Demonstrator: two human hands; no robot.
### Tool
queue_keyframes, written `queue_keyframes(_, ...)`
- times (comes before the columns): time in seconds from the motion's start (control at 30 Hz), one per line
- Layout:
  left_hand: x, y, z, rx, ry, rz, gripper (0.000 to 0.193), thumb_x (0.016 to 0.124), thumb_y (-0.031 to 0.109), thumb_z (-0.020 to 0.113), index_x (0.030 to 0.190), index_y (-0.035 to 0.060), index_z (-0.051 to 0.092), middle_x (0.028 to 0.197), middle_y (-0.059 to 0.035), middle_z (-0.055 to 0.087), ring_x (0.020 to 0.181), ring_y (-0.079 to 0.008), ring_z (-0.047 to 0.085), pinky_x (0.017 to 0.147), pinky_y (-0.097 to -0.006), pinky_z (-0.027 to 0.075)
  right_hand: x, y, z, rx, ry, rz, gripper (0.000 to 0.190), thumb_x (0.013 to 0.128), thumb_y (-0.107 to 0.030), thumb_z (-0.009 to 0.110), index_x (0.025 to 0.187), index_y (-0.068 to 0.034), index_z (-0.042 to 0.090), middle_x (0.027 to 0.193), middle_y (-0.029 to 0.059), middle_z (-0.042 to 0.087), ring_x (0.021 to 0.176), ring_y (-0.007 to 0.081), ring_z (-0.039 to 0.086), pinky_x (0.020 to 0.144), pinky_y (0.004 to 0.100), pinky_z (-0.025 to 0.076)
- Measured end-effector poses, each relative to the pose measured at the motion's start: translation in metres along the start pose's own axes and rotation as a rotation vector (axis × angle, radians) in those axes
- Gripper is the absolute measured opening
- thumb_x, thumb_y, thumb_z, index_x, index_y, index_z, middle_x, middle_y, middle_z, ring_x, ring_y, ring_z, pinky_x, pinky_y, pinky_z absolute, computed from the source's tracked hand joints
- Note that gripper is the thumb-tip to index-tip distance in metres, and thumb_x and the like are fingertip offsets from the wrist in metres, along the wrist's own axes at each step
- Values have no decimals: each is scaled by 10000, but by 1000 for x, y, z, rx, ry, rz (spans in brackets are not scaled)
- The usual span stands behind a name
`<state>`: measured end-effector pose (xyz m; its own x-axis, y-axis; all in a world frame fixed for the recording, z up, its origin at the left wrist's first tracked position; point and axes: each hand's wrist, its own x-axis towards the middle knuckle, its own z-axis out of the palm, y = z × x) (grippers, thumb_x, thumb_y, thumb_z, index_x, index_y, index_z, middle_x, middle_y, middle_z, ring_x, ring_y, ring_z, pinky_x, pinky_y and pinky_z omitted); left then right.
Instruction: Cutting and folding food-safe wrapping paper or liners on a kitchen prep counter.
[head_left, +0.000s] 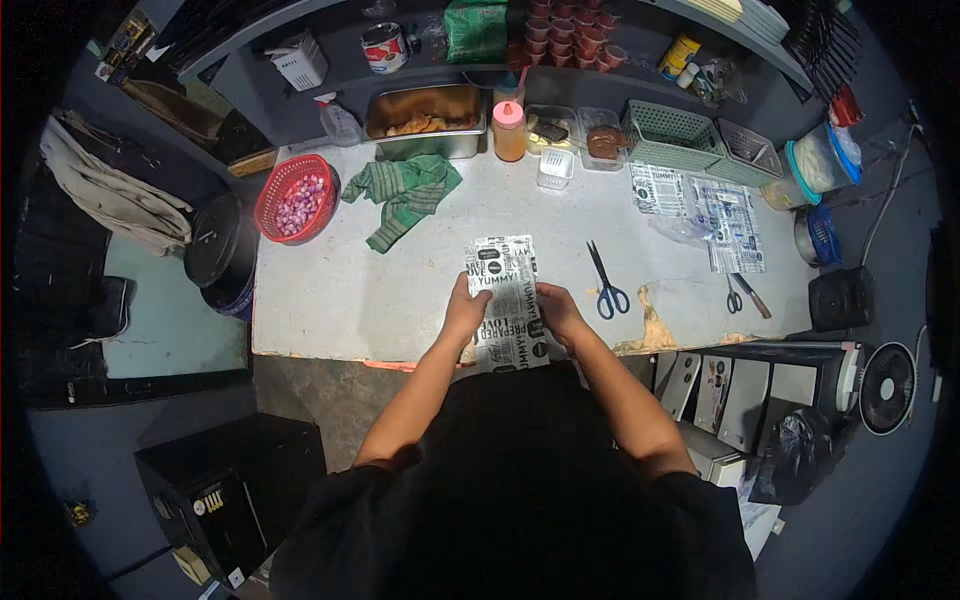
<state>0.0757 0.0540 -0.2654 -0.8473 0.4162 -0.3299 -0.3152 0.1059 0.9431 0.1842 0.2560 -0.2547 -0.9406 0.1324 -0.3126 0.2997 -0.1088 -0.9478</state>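
Note:
A printed sheet of food wrapping paper (506, 307), long and narrow, lies between my hands at the near edge of the table. My left hand (470, 306) grips its left side, thumb on top. At its right edge my right hand (559, 309) holds the paper, its fingertips partly hidden. To the right of that hand lie scissors with blue handles (613, 300), blades pointing away. More printed paper sheets (739, 232) are at the table's right, with a clear plastic bag (679, 229) beside them.
Left on the table (337, 300) are a red basket of peeled shallots (262, 202) and a green cloth (409, 187). Along the back stand a metal pan (427, 146), a sauce bottle (509, 135), food containers (600, 157) and green baskets (675, 146). Small scissors (733, 300) and a knife (752, 296) lie right.

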Motion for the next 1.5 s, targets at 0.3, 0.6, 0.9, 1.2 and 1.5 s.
queue_keyframes(0.3,-1,24,7,357,53,37,446,969,-4,683,1396,7,555,1250,-174,763,1156,-266,741,1003,-390,567,2,-30,11,622,150,351,344,1125,-261,573,1211,16,758,1107,106,788,965,230,751,879,404,604)
queue_keyframes(0.6,-1,33,13,475,60,109,459,955,86,720,1362,21,517,1220,-298,764,1158,-467,751,961,-504,589,16,-4,11,256,232,214,177,1098,-137,670,1131,20,745,1000,96,792,802,173,741,735,326,608)
queue_keyframes(0.9,-2,33,17,486,71,153,521,943,87,722,1385,7,458,1173,-316,764,1116,-484,758,945,-521,596,29,20,20,0,538,142,344,1037,-82,763,1291,1,545,965,142,767,813,179,729,673,336,589)
queue_keyframes(1.2,-12,53,7,489,58,98,560,933,126,808,1379,0,494,1136,-276,777,993,-379,790,868,-445,609,30,33,10,-102,394,147,201,1036,-84,766,1158,23,648,972,86,770,748,141,693,704,314,577)
queue_keyframes(1.5,3,30,-27,-306,12,-46,618,972,110,839,1488,-36,531,1235,-164,761,1088,-222,761,949,-360,616,0,-36,20,396,193,104,147,1091,-43,669,1226,16,667,1096,97,797,943,139,734,876,309,589)
